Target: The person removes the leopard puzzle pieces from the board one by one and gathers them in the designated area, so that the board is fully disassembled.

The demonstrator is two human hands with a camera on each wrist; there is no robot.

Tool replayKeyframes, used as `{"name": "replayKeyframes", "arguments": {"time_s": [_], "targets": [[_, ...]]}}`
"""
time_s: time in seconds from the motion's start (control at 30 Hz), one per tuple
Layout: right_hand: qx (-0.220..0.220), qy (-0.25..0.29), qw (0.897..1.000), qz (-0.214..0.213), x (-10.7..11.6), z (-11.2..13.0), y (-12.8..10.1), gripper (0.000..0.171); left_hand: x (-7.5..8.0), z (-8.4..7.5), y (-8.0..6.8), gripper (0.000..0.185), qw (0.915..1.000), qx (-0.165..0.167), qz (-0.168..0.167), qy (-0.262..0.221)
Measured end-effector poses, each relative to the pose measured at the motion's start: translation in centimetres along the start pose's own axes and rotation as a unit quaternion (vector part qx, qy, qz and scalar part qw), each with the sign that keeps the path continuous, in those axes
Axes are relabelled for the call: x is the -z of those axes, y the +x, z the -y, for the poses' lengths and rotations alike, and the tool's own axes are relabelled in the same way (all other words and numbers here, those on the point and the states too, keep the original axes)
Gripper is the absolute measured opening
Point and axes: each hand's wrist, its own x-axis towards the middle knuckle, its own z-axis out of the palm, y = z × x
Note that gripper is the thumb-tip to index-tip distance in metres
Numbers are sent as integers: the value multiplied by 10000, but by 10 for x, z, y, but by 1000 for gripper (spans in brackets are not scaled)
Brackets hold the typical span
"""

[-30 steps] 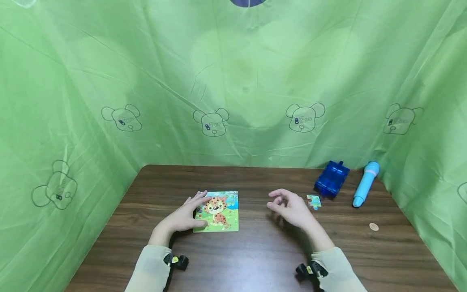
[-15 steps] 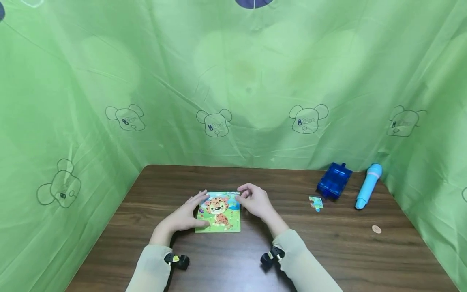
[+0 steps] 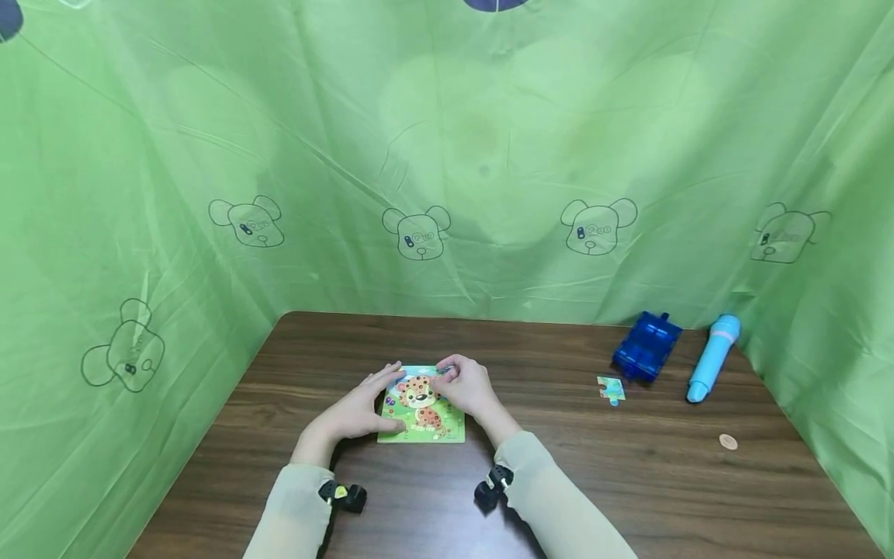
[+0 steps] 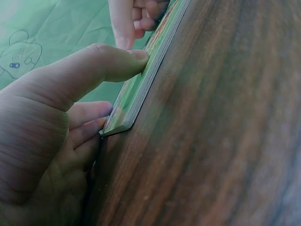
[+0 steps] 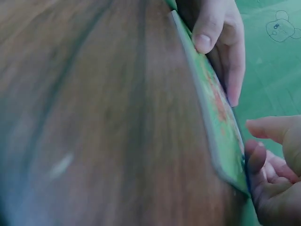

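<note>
A square jigsaw puzzle (image 3: 426,427) with a spotted leopard cub on green and blue lies on the table. My left hand (image 3: 355,410) holds it at its left side, thumb on the front border and fingers round the far left corner. In the left wrist view the thumb (image 4: 113,63) rests on the puzzle's edge. My right hand (image 3: 469,388) is over the puzzle's upper right part, thumb and index finger bent down to its surface. In the right wrist view the right hand's other fingers (image 5: 277,172) are curled. I cannot tell whether a piece is between the right fingertips.
A loose puzzle piece (image 3: 611,390) lies to the right on the brown wooden table (image 3: 545,349). Farther right are a blue translucent box (image 3: 647,346), a light blue toy microphone (image 3: 714,357) and a small pale disc (image 3: 728,442). A green curtain (image 3: 489,155) hangs round the table.
My right hand has swung left from beside the loose piece to the puzzle's right edge, then slightly further in over its upper right. My left hand keeps its place on the puzzle.
</note>
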Motion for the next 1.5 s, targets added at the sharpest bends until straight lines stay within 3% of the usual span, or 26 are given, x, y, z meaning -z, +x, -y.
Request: {"name": "replayKeyframes", "arguments": {"time_s": [0.47,0.87,1.5], "targets": [[-115,-73,9999,-46,-6,0,-6,44,0,1,-1,102,10000,28,9,35],[-395,138,9990,-126,-9,-4,-6,39,-1,-2,-3,102,10000,65,-20,6],[-1022,406,9927,-485,-14,14,-8,38,-1,-1,-1,100,9999,-45,93,-18]]}}
